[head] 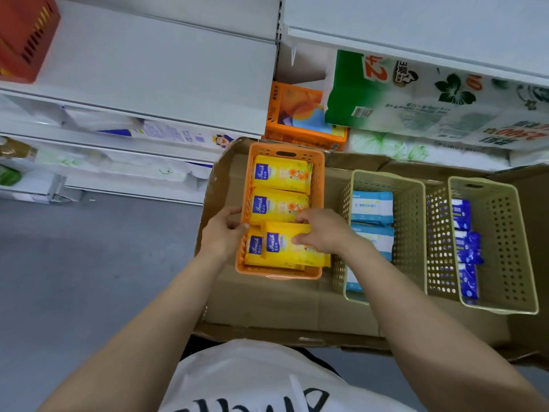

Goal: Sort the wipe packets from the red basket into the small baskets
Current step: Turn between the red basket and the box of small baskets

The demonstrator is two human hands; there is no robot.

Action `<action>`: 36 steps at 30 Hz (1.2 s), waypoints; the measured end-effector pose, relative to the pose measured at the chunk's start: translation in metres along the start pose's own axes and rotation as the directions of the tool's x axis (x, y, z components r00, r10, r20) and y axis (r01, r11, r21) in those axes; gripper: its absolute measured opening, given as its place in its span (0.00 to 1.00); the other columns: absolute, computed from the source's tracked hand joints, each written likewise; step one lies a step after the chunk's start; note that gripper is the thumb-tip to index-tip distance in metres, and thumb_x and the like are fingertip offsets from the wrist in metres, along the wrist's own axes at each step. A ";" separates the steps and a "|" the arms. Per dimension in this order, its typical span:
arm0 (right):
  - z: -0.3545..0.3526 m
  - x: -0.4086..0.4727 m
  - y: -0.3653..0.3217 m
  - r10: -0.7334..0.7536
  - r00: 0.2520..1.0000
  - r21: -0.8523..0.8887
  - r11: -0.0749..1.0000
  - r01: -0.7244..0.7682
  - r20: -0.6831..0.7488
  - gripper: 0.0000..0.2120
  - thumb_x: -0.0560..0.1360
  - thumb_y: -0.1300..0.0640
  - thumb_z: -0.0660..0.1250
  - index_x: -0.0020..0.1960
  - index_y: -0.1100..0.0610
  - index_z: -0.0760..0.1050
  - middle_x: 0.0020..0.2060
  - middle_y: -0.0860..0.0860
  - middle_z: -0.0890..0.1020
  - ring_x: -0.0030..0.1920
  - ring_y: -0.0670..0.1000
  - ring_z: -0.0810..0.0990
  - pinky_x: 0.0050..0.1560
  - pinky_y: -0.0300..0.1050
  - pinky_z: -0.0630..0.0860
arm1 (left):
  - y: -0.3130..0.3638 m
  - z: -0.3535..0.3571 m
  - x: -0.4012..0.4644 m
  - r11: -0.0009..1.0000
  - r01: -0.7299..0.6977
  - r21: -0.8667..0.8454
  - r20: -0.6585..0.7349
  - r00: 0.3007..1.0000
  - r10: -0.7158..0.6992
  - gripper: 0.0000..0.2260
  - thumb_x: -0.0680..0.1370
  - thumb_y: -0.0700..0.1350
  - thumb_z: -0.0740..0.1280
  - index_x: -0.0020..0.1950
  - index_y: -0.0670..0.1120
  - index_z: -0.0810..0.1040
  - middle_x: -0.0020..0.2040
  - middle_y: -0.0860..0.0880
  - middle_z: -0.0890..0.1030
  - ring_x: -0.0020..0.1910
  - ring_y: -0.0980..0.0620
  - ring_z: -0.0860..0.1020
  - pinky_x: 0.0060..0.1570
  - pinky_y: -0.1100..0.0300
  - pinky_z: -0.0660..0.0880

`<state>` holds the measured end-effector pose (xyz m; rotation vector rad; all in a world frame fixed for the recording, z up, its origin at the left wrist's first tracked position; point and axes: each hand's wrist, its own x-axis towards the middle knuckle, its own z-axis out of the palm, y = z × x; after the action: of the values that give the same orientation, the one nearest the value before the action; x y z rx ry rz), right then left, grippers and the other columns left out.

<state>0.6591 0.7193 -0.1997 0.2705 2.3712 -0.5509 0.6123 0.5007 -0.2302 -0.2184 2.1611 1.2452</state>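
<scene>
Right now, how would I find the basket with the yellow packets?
Find the flat cardboard on the floor, holding three small baskets in a row. Take the orange basket at the left end; its two neighbours are beige, holding blue packets.

A flat cardboard box lies on the floor in front of the shelves, and three small baskets sit on it in a row. The left basket holds wipe packets lined up from back to front, with the left hand on its left wall and the right hand on the nearest packet inside it. The middle basket and the right basket also have packets inside, and a big basket sits on a shelf far to the left, behind everything.
</scene>
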 end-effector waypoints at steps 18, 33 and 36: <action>0.057 0.012 -0.026 -0.079 0.995 -0.049 0.996 0.077 -0.062 0.29 0.74 0.48 0.72 0.73 0.47 0.67 0.67 0.52 0.74 0.67 0.55 0.70 0.66 0.52 0.70 | -0.009 0.001 0.007 0.996 0.051 -0.072 0.022 0.999 -0.049 0.14 0.78 0.48 0.69 0.62 0.52 0.74 0.50 0.49 0.82 0.46 0.53 0.82 0.46 0.51 0.81; 0.056 0.013 -0.037 -0.180 0.982 -0.237 0.958 0.162 -0.055 0.26 0.76 0.51 0.70 0.72 0.49 0.67 0.67 0.52 0.73 0.68 0.55 0.69 0.66 0.54 0.71 | -0.012 0.002 0.007 0.999 0.036 -0.028 0.008 0.999 -0.035 0.17 0.78 0.50 0.69 0.66 0.52 0.73 0.49 0.51 0.81 0.47 0.52 0.82 0.48 0.50 0.82; 0.056 0.008 -0.039 -0.143 0.989 -0.241 0.962 0.128 -0.047 0.28 0.76 0.50 0.69 0.73 0.49 0.64 0.69 0.52 0.72 0.69 0.55 0.70 0.66 0.54 0.70 | -0.010 0.002 0.005 1.000 0.020 0.024 -0.005 1.000 -0.020 0.18 0.78 0.50 0.69 0.67 0.52 0.73 0.53 0.50 0.81 0.48 0.52 0.81 0.42 0.58 0.80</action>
<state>0.6722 0.6598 -0.2307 0.0178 2.5026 -0.3187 0.6137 0.4979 -0.2418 -0.2326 2.1716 1.2083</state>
